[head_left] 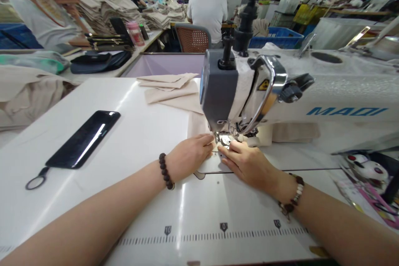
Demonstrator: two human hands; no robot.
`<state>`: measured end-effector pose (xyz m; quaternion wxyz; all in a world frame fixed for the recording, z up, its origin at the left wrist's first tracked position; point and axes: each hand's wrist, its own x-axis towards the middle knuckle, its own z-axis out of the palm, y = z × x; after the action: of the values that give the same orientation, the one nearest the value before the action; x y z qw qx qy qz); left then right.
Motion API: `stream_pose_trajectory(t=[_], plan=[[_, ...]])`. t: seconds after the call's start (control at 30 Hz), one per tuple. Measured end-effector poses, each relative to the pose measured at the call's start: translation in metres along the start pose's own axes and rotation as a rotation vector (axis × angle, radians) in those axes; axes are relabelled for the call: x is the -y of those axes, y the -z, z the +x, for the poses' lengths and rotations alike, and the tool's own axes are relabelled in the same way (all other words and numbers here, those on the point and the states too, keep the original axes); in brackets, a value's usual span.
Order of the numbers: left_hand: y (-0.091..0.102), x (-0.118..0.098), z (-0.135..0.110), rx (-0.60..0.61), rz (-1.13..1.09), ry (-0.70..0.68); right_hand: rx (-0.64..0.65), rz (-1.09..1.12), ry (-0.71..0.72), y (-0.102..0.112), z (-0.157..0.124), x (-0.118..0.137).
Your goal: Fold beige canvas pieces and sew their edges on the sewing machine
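My left hand (190, 156) has its fingers drawn together on the edge of a beige fabric piece (196, 124), just left of the needle area. Opposite it, my right hand (249, 161) is closed at the near edge of the fabric, its fingertips beside the presser foot (225, 139). The fingers partly hide the cloth between the hands. Over them stands the head of a sewing machine (218, 87), with a small light shining on the needle plate. More beige cloth (294, 132) lies under the machine arm.
Folded beige pieces (174, 87) lie behind the needle area. A black phone (84, 139) with a ring strap rests on the left of the white table (140, 133). Scissors and a pink item (374, 199) are at the right. A person (207, 8) sits ahead.
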<state>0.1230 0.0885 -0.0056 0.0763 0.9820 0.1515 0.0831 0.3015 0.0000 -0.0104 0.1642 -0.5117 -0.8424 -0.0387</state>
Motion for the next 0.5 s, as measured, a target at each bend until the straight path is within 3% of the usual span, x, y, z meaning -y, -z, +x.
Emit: stream_pose_trajectory(t=[0.5], plan=[[-0.0009,0.0015,0.0061,-0.022,0.074,0.089,0.031,-0.006,-0.046,0.0007,0.0001,0.0011]])
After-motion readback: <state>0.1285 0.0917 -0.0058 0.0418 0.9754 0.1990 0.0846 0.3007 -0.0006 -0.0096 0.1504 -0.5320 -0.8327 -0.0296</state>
